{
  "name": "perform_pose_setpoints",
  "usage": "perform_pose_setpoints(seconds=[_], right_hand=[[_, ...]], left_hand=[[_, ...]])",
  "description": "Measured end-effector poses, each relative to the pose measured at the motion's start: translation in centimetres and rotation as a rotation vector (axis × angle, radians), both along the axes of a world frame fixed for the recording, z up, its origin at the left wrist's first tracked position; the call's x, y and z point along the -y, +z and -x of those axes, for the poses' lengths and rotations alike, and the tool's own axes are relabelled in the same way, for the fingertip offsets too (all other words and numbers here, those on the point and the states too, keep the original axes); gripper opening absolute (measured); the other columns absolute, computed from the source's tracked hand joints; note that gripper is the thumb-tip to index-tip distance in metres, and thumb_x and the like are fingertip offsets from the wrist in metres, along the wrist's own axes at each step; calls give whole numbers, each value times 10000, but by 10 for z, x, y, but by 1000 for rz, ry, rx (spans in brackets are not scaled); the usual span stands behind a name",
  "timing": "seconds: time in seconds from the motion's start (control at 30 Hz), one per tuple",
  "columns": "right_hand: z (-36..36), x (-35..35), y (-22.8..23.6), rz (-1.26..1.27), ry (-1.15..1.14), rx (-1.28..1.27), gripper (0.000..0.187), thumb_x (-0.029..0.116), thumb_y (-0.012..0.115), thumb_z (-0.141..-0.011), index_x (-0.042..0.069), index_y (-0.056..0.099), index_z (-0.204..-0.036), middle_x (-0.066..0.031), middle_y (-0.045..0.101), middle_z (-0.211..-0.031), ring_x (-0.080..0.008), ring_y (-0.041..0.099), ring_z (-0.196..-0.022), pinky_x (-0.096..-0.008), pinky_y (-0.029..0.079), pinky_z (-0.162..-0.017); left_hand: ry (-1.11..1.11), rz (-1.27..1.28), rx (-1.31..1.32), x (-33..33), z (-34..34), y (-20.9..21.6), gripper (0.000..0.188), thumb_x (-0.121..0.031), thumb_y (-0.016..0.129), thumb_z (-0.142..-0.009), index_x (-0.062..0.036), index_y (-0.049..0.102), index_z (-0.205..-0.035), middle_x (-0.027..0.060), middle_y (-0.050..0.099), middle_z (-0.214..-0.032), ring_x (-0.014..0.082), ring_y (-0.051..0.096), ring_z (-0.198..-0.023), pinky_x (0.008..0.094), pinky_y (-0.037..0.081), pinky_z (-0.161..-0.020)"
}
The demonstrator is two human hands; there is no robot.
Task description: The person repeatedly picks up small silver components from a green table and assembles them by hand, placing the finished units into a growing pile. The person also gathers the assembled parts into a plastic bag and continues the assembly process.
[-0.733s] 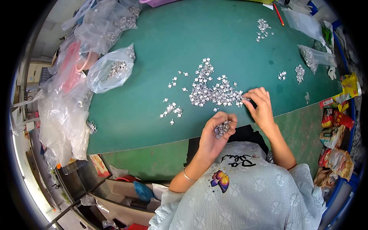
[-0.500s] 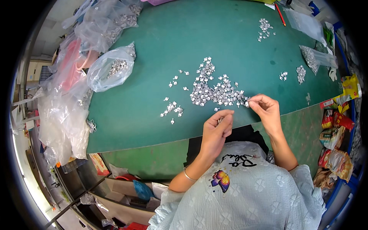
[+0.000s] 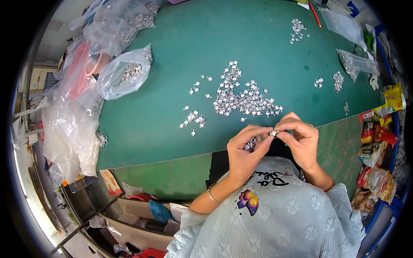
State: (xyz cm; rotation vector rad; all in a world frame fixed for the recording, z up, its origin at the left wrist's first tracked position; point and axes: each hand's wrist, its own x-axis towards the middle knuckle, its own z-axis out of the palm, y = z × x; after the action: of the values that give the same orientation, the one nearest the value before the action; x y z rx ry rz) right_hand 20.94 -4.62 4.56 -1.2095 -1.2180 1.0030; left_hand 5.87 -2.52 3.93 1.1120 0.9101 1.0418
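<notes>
Between the fingertips of both hands, just off the table's near edge, is a small silvery metal piece (image 3: 273, 133). My right hand (image 3: 301, 139) pinches it from the right. My left hand (image 3: 247, 150) meets it with thumb and forefinger, and several more small metal pieces (image 3: 251, 144) sit in its curled palm. Just beyond the hands, a heap of small shiny metal pieces (image 3: 245, 103), each a rounded head with a short stem, lies on the green table (image 3: 180, 146). A smaller cluster (image 3: 192, 119) lies left of the heap.
At the left edge stand an open clear bag (image 3: 124, 77) of metal parts and crumpled plastic bags (image 3: 71, 133). Small piles (image 3: 338, 81) lie at the right beside a filled clear bag (image 3: 347, 64). A red pencil (image 3: 315, 16) is at the far right. Food packets (image 3: 373, 150) hang beyond the table.
My right hand has drawn back from the heap's right end toward my left hand with a metal piece. My left hand has turned and opened its curl, showing the pieces inside.
</notes>
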Motion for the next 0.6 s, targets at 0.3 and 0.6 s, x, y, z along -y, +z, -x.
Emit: perform_pose_setpoints(seconds=[0.3, 0.6], right_hand=[[0, 2, 9, -30, 28, 50, 139, -75, 652, -719, -29, 650, -850, -97, 646, -828, -189, 570, -798, -286, 451, -708], [0, 3, 10, -35, 60, -56, 110, -86, 628, -745, -49, 635, -849, -115, 637, -830, -196, 562, -821, -294, 445, -721]], left_hand=[[-11, -2, 65, 1, 3, 0, 190, 91, 642, -743, 24, 657, -919, 42, 589, -794, 68, 487, -679, 196, 383, -596], [13, -166, 23, 1, 3, 4, 234, 88, 675, -711, 0, 672, -928, 40, 590, -778, 49, 431, -573, 191, 331, -491]])
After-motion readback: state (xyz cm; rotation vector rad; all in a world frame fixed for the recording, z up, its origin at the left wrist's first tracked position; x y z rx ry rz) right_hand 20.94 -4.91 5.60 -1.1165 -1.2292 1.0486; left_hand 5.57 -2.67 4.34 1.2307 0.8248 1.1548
